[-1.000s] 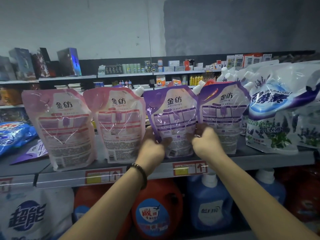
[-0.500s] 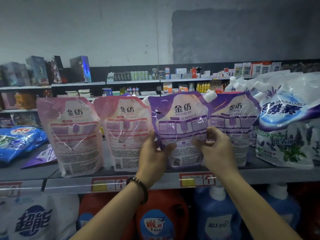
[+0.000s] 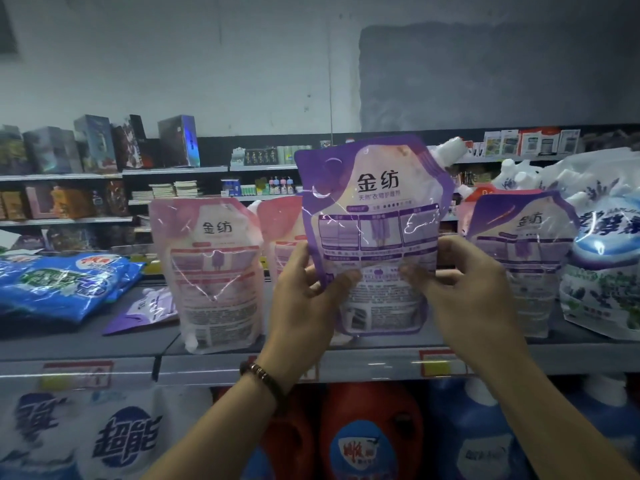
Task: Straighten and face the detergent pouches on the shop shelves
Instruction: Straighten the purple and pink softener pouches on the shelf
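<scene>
— Grip?
— Pinching purple pouch (image 3: 375, 233) at lower sides with left hand (image 3: 304, 310) and right hand (image 3: 474, 296); centre frame, held high.
— Bearing?
— Upright, spout upper right, label facing out; shelf (image 3: 221, 367) directly below, hands equally near.

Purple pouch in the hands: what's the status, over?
Left hand and right hand pinch the purple pouch by its sides. Front out, top above its neighbours. Pink pouch half hidden behind it; second purple pouch close beside it.

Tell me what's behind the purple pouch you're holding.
Left of the purple pouch, a strip of a second pink pouch shows behind it; everything else there is covered.
</scene>
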